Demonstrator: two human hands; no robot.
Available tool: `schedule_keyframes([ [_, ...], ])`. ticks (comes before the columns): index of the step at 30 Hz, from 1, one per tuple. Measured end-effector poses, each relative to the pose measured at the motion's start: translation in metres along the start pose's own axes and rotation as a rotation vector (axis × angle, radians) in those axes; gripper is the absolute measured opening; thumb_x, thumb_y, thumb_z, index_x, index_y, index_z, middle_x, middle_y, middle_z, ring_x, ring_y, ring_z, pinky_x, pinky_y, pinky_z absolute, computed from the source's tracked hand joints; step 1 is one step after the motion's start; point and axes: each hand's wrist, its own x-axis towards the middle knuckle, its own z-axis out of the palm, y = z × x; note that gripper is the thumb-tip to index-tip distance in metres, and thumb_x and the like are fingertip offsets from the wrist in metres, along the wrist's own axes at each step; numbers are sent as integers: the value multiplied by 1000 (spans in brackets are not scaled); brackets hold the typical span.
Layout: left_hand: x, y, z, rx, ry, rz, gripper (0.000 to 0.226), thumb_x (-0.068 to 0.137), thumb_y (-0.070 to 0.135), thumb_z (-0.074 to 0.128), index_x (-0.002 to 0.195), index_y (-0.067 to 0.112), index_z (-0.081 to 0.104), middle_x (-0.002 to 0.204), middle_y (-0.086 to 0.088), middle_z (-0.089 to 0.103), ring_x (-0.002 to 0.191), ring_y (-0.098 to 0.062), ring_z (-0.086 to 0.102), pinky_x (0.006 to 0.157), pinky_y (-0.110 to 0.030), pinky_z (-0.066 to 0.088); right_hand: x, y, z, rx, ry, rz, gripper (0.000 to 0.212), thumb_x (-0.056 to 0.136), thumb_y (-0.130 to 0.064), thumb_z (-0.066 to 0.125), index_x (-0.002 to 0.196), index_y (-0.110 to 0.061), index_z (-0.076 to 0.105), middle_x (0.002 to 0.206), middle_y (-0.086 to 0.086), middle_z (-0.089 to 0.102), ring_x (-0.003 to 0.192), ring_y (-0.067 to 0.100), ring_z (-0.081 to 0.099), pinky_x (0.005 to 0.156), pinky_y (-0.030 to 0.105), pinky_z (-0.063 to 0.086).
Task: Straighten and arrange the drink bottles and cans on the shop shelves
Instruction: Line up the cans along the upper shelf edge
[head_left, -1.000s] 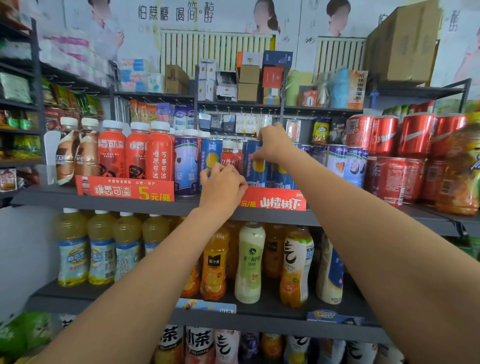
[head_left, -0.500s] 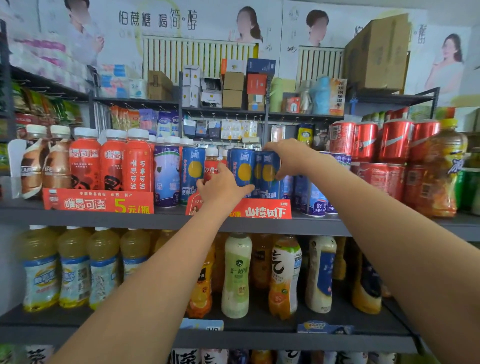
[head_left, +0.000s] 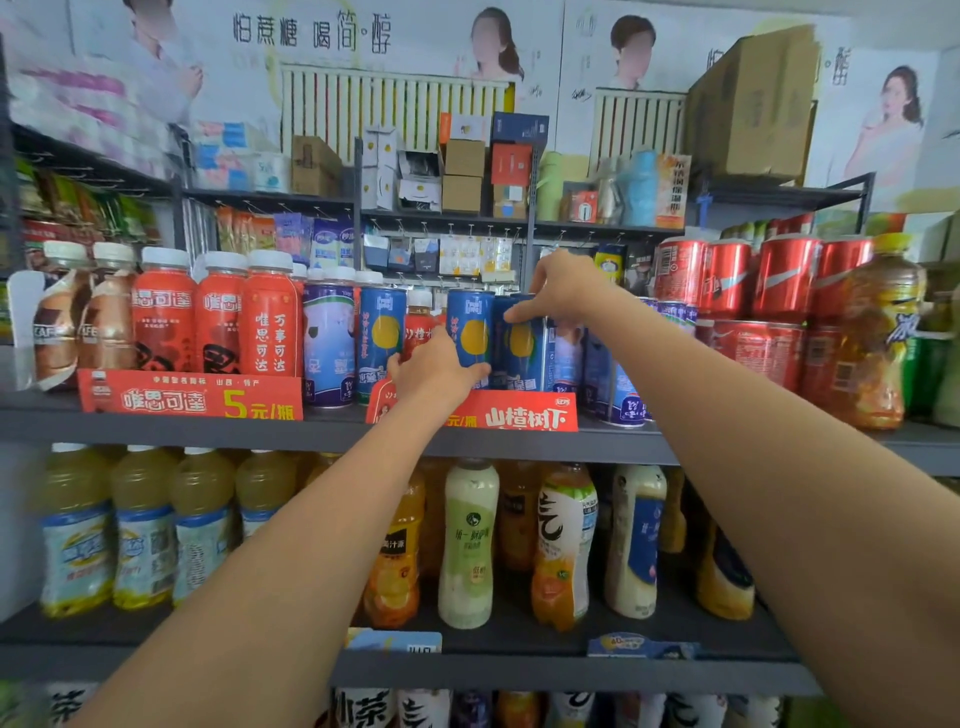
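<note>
On the upper shelf (head_left: 332, 434), the left hand (head_left: 434, 371) grips the base of a blue can (head_left: 470, 332) with a yellow circle. The right hand (head_left: 563, 288) curls over the top of the next blue can (head_left: 522, 345), just beside it. Both cans stand upright behind a red price sign (head_left: 519, 413).

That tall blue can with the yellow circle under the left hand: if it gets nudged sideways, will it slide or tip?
The blue can is tall and narrow, so a high push would probably tip it. The left hand holds it low, which favours sliding. Neighbouring cans stand close, so it would likely knock them.
</note>
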Motion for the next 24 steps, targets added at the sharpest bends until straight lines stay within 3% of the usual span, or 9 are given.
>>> schedule_keyframes([
  [3, 2, -2, 2, -1, -5, 8, 52, 88, 46, 56, 125, 13, 41, 123, -6, 58, 120, -28, 50, 113, -45, 21, 1, -2, 10, -57, 80, 17, 39, 80, -29, 73, 102, -5, 51, 107, 14, 63, 75, 25, 53, 64, 34, 46],
  [8, 2, -4, 2, -33, -8, 28, 50, 89, 43, 56, 129, 16, 40, 127, -4, 57, 124, -27, 48, 113, -44, 20, 6, -4, 15, 117, 123, 55, 32, 78, -22, 75, 90, -9, 48, 102, 16, 66, 77, 27, 60, 78, 41, 56],
  [14, 1, -11, 1, 3, 2, 72, 60, 87, 48, 57, 133, 16, 37, 125, -5, 59, 119, -27, 52, 109, -45, 30, 6, -8, 15, 57, 50, 25, 36, 81, -22, 72, 104, -1, 55, 105, 19, 65, 79, 29, 60, 80, 43, 56],
  [17, -2, -19, -6, -107, 138, 125, 54, 88, 41, 58, 131, 13, 42, 123, -5, 59, 117, -25, 53, 107, -45, 32, 8, -23, 5, -63, 210, -44, 38, 81, -31, 70, 103, -1, 60, 102, 14, 65, 86, 28, 60, 70, 34, 49],
  [19, -4, -29, -13, -231, 276, 144, 40, 91, 30, 56, 126, 12, 48, 119, -4, 61, 113, -23, 56, 105, -45, 35, 13, -43, 2, -31, 317, -153, 32, 86, -27, 64, 102, 1, 64, 104, 15, 66, 94, 29, 61, 73, 33, 47],
  [24, -3, -62, -36, -209, 375, 109, 28, 93, 10, 49, 120, 9, 54, 117, -6, 61, 109, -23, 56, 99, -46, 41, 27, -94, 34, -99, 122, -363, 27, 91, -25, 57, 108, -5, 63, 115, 13, 62, 110, 29, 55, 94, 40, 44],
])
